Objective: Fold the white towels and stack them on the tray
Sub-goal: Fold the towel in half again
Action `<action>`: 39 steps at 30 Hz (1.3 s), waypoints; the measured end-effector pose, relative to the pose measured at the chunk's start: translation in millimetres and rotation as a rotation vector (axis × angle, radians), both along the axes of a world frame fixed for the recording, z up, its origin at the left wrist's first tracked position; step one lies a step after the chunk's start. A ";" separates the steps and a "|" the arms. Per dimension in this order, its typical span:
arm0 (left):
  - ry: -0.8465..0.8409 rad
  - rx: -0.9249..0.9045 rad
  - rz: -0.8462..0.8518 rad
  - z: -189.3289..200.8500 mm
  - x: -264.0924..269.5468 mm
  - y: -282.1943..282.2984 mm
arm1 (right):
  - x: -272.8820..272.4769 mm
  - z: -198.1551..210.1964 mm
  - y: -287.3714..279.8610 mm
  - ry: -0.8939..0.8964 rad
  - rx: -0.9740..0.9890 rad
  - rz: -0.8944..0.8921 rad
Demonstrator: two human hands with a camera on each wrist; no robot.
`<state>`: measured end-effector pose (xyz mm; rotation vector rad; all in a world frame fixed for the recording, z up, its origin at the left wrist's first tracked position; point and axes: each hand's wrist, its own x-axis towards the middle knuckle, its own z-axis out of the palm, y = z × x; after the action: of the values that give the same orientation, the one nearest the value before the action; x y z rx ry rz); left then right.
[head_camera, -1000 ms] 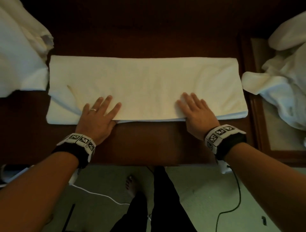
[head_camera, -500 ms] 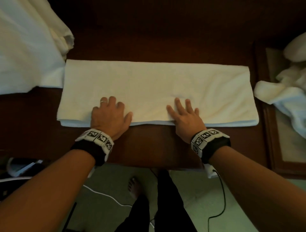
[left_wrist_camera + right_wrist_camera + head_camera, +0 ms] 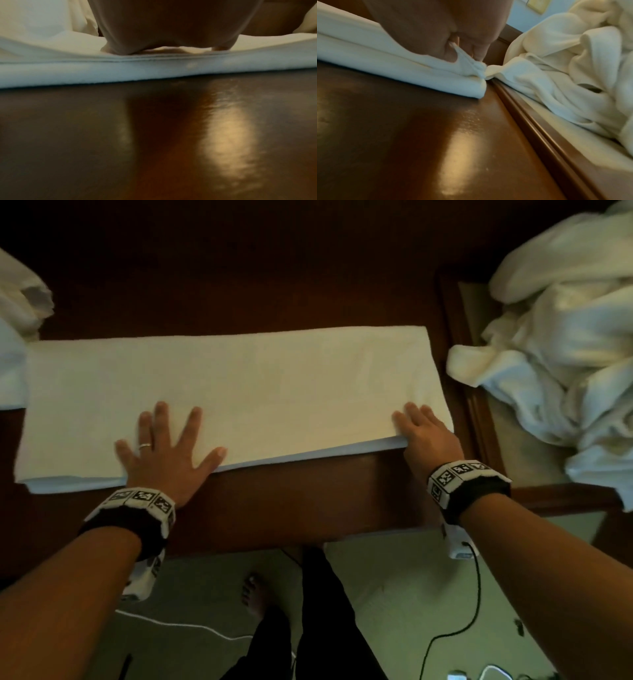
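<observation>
A long folded white towel (image 3: pixel 257 392) lies across the dark wooden table (image 3: pixel 291 501). My left hand (image 3: pixel 171 440) presses flat on its near edge left of the middle, fingers spread, with a ring on one finger. In the left wrist view the palm (image 3: pixel 171 27) rests on the towel's layered edge (image 3: pixel 154 71). My right hand (image 3: pixel 423 429) is at the near right corner. In the right wrist view, thumb and fingers (image 3: pixel 471 44) pinch the towel's upper layers (image 3: pixel 462 59) and lift them a little. The wooden tray (image 3: pixel 457 378) stands to the right.
A heap of crumpled white towels (image 3: pixel 565 344) fills the tray and hangs over its left rim (image 3: pixel 530 121), close to the folded towel's right end. More white cloth (image 3: pixel 13 344) lies at the far left. Cables (image 3: pixel 445 642) run over the floor beside my legs.
My right hand has slid right along the near edge to the towel's right corner and taken hold of it. My left hand has spread its fingers and stays on the towel.
</observation>
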<state>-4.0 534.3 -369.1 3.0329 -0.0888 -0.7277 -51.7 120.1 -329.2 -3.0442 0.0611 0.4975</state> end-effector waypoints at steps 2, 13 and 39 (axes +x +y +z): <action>-0.006 -0.007 0.028 2.6 3.2 -4.3 | -8.6 2.7 -9.2 -0.037 -0.038 0.020; -0.118 -0.102 -0.212 12.2 15.5 -83.1 | 16.6 18.5 -38.7 -0.019 0.082 -0.463; 0.004 -0.053 -0.159 44.8 40.4 -158.3 | 217.2 137.4 -131.6 -0.379 -0.034 -0.228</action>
<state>36.4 375.9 -324.3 2.9997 -0.3469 -0.7276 165.5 -11.4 -191.8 -3.0485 0.3952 -0.0982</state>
